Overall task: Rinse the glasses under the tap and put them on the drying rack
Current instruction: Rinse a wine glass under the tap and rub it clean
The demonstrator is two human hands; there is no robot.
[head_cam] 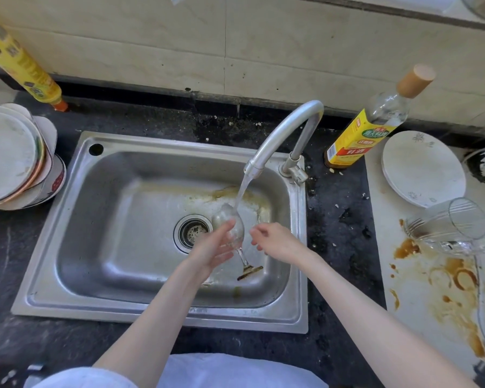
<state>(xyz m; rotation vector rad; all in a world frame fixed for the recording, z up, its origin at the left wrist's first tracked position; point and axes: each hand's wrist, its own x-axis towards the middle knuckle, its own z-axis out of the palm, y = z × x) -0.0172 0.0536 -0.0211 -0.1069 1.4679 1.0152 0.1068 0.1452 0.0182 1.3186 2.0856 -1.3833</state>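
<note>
At frame centre, over the sink [67,247], the left hand [216,247] cradles one wine glass [230,222] under the tap [286,130] stream (stem pointing down-right). The right hand [275,242] hovers beside it, fingers loosely curled, holding nothing. Two tumblers [454,228] lie at right.

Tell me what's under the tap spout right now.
A wine glass is tilted in the water stream from the tap, held by the left hand; the right hand is beside it. Below is the sink floor and drain. The hands cover part of the glass.
</note>
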